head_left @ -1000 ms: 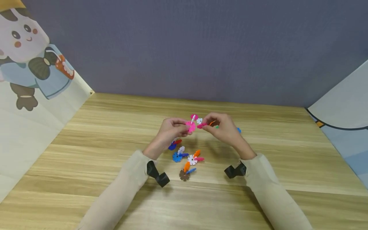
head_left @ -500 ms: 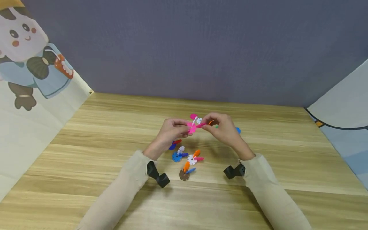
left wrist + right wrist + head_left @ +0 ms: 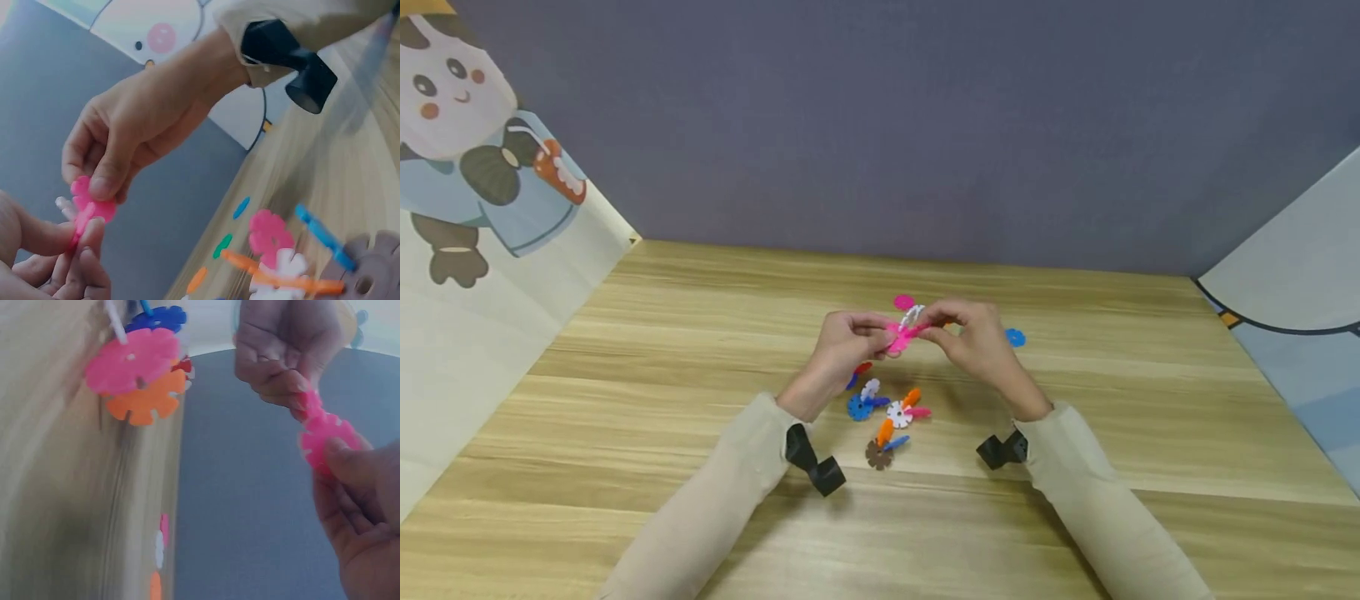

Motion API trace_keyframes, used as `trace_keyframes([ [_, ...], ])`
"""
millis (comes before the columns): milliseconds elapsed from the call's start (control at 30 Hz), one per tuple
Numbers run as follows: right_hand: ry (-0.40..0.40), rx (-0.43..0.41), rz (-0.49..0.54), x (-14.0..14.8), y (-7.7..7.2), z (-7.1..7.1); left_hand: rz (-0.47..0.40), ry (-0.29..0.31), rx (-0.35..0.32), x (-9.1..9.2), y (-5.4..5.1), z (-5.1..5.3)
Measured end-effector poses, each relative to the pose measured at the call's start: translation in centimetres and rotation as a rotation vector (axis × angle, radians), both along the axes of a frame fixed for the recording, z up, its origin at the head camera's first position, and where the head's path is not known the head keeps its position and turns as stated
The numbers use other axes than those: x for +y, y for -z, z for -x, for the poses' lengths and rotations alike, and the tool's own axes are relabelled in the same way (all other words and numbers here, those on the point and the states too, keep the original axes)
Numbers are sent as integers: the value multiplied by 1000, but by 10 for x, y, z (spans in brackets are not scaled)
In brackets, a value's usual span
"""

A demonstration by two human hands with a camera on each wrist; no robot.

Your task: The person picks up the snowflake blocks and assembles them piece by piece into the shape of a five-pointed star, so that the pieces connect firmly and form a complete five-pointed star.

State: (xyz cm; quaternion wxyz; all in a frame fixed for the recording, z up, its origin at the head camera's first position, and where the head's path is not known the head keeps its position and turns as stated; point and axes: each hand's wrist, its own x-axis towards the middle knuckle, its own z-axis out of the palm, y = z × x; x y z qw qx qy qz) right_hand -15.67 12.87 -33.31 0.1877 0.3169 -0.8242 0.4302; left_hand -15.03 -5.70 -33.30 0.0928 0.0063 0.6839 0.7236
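Above the table, my left hand pinches a bright pink notched plastic disc. My right hand pinches a second pink disc by its edge. Both pink discs meet at an angle between the hands; the right wrist view shows their edges joined or touching, and I cannot tell how deep the notches sit. A white disc stands by the left hand's disc, and in the left wrist view a white piece sticks out from behind the pink ones. Fingers cover part of both discs.
Nearer my body lie joined clusters: a blue disc with white and dark blue ones, a white disc with orange and pink, and a brown disc. A loose blue disc lies right; a pink disc lies behind.
My right hand has come slightly left, and its pink disc, apart from the left hand's disc a second ago, now meets it. The left hand has barely moved.
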Motion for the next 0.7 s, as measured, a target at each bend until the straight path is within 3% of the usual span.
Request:
trace_keyframes([
  [167,5,77,11,-4,4,-1,-47,-66,5,5,1,-3],
  [300,-18,95,-13,-3,3,-2,-59,-81,5,6,3,-3],
  [533,-57,-12,-50,3,-6,-2,-43,0,12,2,4,-2],
  [700,-40,-35,-69,10,-9,0,-16,40,22,-1,5,2],
])
